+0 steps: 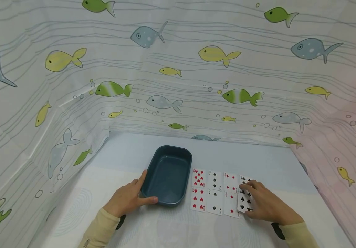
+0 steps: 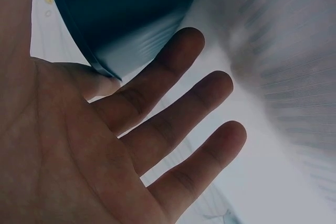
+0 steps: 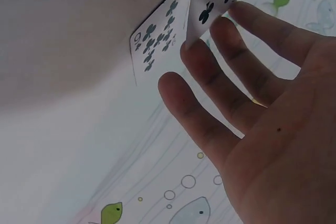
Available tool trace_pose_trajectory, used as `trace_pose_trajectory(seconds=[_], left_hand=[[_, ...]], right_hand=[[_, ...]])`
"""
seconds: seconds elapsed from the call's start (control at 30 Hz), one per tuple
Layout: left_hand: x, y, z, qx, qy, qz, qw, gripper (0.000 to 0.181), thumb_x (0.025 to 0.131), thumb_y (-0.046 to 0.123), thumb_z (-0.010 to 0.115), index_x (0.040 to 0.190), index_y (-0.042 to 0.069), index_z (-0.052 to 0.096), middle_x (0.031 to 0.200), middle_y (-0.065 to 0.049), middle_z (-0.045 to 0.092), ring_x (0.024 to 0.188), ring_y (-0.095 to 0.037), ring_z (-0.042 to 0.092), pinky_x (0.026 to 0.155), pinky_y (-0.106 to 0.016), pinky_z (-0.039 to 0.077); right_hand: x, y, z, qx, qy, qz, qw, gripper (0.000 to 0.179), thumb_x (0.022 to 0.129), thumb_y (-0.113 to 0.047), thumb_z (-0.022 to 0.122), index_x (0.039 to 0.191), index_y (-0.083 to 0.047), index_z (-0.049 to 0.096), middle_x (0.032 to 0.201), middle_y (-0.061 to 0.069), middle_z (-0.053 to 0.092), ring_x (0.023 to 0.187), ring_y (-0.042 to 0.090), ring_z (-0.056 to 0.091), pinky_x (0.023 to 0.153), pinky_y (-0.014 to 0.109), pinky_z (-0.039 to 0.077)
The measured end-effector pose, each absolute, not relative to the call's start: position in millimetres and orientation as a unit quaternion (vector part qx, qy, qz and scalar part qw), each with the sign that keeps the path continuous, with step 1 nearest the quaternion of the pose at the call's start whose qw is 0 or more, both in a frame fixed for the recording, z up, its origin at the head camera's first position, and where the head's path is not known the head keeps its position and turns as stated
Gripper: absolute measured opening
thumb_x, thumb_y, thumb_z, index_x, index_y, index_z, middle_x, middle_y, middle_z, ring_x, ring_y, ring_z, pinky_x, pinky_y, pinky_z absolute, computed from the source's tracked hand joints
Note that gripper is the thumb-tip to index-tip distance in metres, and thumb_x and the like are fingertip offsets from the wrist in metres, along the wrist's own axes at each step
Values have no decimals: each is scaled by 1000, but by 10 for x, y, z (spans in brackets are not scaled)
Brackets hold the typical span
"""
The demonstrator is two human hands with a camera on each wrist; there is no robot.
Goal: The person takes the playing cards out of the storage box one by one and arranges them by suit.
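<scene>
At the left near corner of an empty dark blue rectangular dish (image 1: 167,204) is my left hand (image 1: 129,196). Its thumb lies along the near side and a finger touches the left rim; the other fingers (image 2: 178,135) stretch out straight beneath the dish in the left wrist view. My right hand (image 1: 263,203) holds the lower clubs playing card (image 1: 242,205) of the rightmost column, thumb at its near edge and finger toward its far end. In the right wrist view that card stands tilted against the fingertips (image 3: 195,53). Behind it lies another clubs card (image 3: 157,38), partly covered in the head view.
Two rows of face-up playing cards lie right of the dish: hearts (image 1: 198,179), spades (image 1: 214,203) and diamonds (image 1: 230,203), columns close together. A white patterned cloth (image 1: 171,234) covers the table. Fish-printed sheeting (image 1: 184,82) walls the back and both sides.
</scene>
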State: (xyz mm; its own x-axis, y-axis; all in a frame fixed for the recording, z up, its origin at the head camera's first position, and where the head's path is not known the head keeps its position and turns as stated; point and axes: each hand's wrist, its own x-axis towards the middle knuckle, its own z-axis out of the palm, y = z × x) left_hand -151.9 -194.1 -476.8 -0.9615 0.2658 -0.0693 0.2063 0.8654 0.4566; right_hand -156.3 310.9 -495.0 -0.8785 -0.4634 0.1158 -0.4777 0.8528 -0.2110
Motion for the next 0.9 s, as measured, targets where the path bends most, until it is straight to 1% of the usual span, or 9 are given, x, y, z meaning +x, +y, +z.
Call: trace_pose_trajectory(seconds=[0.1,0.27,0.37,0.53,0.7,0.8,0.9], left_hand=[[-1519,-1941,-4756,124,964,228,62,120,79,78,65,161,3,20,140,-33,52,121,-48,58,94,-59,47],[-1524,-1936,-4759,124,963,229,62,119,80,78,65,161,3,21,140,-34,51,123,-49,56,94,-60,47],[-1522,-1934,-4762,123,964,227,61,119,80,78,65,161,4,21,141,-34,51,123,-50,56,95,-60,47],[-1535,-1928,-4767,125,964,226,62,120,79,78,65,162,4,20,141,-34,51,122,-50,57,94,-60,47],[-1539,-1927,-4773,129,965,223,57,120,80,78,64,162,4,19,140,-34,52,120,-49,58,93,-59,48],[-1541,-1923,-4785,137,967,210,38,117,81,78,63,161,3,23,134,-30,57,108,-41,64,88,-56,51],[-1553,-1921,-4794,153,969,195,-4,104,89,72,59,158,0,30,129,-25,61,103,-36,65,85,-53,52]], right_hand=[[-1523,3145,-4952,237,-965,108,15,81,64,-36,91,135,-13,61,125,5,55,110,24,57,87,46,51],[-1482,3182,-4963,224,-969,105,-14,81,62,-35,91,135,-14,63,125,5,55,108,24,57,85,46,51],[-1467,3188,-4988,230,-967,110,-19,80,62,-34,91,134,-12,64,124,5,55,107,24,56,83,47,51],[-1430,3207,-5027,231,-966,109,-30,78,63,-33,90,134,-13,64,126,3,54,111,22,53,84,43,51],[-1422,3206,-5011,231,-967,104,-25,77,63,-34,89,133,-13,64,127,3,55,113,22,53,85,44,52],[-1446,3195,-4978,215,-969,118,-28,75,68,-41,89,133,-11,64,128,7,55,116,26,55,87,47,52],[-1511,3207,-4944,185,-973,137,-21,75,80,-53,82,136,-9,61,132,11,54,121,32,54,91,53,51]])
